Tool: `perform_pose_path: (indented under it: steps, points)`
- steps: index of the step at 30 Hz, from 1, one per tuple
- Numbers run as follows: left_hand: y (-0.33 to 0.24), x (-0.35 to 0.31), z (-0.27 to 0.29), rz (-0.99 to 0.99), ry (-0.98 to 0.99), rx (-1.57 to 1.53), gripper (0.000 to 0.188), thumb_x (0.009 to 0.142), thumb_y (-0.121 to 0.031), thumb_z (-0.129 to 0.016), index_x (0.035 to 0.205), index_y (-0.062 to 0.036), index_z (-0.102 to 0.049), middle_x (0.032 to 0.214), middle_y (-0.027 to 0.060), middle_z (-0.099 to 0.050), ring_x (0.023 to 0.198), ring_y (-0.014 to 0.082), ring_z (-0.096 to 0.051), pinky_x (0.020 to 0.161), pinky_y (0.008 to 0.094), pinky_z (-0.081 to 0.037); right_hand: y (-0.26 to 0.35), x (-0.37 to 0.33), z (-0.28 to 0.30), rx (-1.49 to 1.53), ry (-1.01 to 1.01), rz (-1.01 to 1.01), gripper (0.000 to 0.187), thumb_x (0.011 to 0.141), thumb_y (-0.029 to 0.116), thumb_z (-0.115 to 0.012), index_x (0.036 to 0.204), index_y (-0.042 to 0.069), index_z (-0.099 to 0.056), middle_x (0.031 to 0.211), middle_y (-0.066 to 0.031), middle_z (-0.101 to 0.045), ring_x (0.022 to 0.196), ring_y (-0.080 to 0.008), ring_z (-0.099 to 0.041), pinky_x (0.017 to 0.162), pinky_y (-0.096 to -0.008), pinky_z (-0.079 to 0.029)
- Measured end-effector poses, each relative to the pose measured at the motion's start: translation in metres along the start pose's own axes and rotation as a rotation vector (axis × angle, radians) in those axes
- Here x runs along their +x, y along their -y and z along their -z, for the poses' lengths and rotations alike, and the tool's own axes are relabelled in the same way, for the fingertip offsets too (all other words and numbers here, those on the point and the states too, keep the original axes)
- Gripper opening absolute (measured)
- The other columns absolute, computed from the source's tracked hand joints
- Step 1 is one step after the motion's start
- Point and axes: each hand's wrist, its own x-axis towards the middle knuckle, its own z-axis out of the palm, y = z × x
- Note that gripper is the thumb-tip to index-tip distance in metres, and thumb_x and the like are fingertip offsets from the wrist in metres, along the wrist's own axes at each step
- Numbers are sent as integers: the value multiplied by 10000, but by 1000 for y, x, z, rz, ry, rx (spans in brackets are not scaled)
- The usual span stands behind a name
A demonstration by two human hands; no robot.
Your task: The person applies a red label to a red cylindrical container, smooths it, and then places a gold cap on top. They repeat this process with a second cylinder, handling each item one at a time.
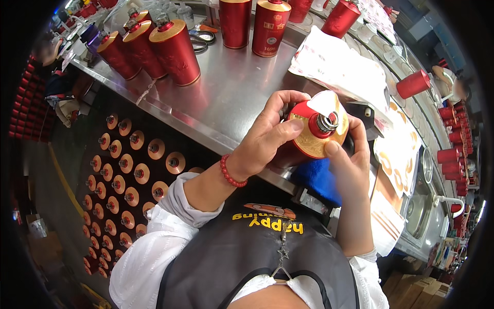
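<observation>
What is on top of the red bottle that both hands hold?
On top of the red bottle is a neck, surrounded by a gold surface with a white patch. What the left hand and right hand cover cannot be seen.

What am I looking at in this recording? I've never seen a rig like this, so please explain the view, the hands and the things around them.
There is no robot here. One fisheye camera on a person's head looks down, so straight edges bend near the rim and the person's own apron fills the bottom.

The bare left hand, with a red bead bracelet at its wrist, and the right hand together hold a red bottle with a gold shoulder, tilted so its neck shows.

On the metal table stand similar bottles, with white sheets to the right. Below the table, at left, are rows of more bottles.
</observation>
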Motion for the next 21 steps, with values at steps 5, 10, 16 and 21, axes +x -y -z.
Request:
perform_pose_path:
  steps: [5,10,16,21]
  points:
    - [6,-1,-3,-93,13,65,649,925,-246,-671,1418,-2,-325,1331,126,-489,1237,171,-505,1074,329,-408,-3,0,4,-14,10,21,589,866,253,-796,1300,16,-476,1275,-89,-553,1211,-164,-494,1083,-332,-356]
    - [1,1,-5,-17,17,19,668,882,-191,-707,1402,-2,-333,1312,122,-483,1212,165,-509,1055,320,-430,-4,2,1,-69,10,25,597,851,264,-809,1287,37,-469,1236,-74,-554,1200,-158,-479,1073,-322,-352]
    - [-18,5,-7,163,-27,-151,582,876,-117,-653,1371,-15,-364,1288,124,-513,1213,175,-533,1059,338,-440,-2,4,4,-18,28,-40,611,835,252,-805,1291,25,-467,1235,-77,-553,1197,-163,-480,1076,-329,-345]
    - [-20,10,-3,190,-64,-264,410,901,-40,-582,1288,-17,-447,1237,93,-522,1162,146,-551,1009,315,-476,-6,3,5,-54,12,-53,620,826,260,-798,1291,16,-469,1235,-86,-556,1198,-174,-483,1084,-335,-334]
